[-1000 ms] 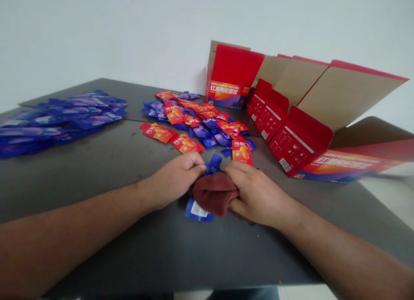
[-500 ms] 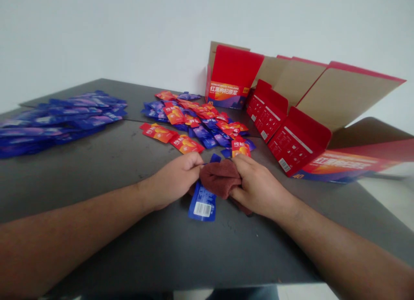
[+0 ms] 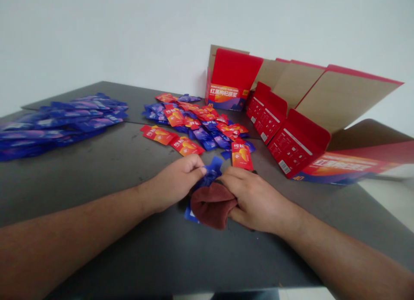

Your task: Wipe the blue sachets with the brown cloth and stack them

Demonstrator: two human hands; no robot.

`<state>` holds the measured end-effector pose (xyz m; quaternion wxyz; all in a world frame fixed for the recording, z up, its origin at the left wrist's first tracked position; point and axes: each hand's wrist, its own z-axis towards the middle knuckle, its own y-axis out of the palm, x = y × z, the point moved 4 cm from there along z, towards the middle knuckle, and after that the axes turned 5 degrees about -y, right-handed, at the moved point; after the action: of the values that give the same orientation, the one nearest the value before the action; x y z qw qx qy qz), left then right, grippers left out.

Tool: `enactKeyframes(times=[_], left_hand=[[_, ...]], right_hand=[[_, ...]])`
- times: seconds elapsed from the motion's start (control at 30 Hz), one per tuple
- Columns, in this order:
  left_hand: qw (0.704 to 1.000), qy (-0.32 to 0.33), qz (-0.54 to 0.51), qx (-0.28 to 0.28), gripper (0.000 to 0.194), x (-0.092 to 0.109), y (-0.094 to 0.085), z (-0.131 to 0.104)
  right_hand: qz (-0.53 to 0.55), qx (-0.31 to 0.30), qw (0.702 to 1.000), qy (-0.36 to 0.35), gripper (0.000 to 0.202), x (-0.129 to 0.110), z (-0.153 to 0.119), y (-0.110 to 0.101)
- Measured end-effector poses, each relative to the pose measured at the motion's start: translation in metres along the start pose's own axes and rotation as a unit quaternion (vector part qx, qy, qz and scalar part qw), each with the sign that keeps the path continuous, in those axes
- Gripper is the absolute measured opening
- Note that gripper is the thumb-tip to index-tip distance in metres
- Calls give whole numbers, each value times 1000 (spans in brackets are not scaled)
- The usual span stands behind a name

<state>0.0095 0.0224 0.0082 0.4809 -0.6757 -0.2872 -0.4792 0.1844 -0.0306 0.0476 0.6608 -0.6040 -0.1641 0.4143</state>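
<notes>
Near the middle of the dark table, my left hand (image 3: 177,179) pinches the upper part of a blue pouch (image 3: 211,167). A brown cloth (image 3: 213,206) is bunched in my right hand (image 3: 255,196) and lies over the lower part of that pouch, whose bottom corner shows at the cloth's left edge. Just beyond my right hand lies a red pouch (image 3: 241,155). Behind both hands spreads a mixed heap of red and blue pouches (image 3: 207,123).
A large pile of blue pouches (image 3: 64,121) covers the far left of the table (image 3: 106,157). Open red boxes (image 3: 291,140) with raised flaps stand along the right side, and one box (image 3: 226,95) faces forward at the back, near the wall.
My right hand and the cloth have moved down and slightly left along the blue pouch, uncovering its top and hiding its barcode. More of the red pouch beyond now shows.
</notes>
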Motion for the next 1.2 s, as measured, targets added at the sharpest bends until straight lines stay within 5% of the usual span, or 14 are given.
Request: enactKeyframes(times=[0.13,0.33,0.5,0.67,0.83,1.0,1.2], left_hand=[[997,-42,-56,-28,22,-4,3,0],[1000,7,1,6,23,-1,-1,0],[998,-34,-38,-23,24,-6,2,1],[1000,-3,-4,-3,23,-2,0,0],[999,-39,-30,-17,24,-2,2,0],[1000,10,28,10,23,1,-2,1],[1000,-23,-15,-10,25,-3,1,1]], right_hand=[[-24,41,996,70,18,6,-1,-4],[17,-10,1000,-21,23,-5,0,0],[-20,38,997,60,18,5,-1,-4],[13,-9,1000,-13,21,-3,0,0],[-13,35,998,52,19,5,-1,-3],[8,-3,1000,-6,21,-2,-1,0],[-15,29,998,45,18,4,-1,-3]])
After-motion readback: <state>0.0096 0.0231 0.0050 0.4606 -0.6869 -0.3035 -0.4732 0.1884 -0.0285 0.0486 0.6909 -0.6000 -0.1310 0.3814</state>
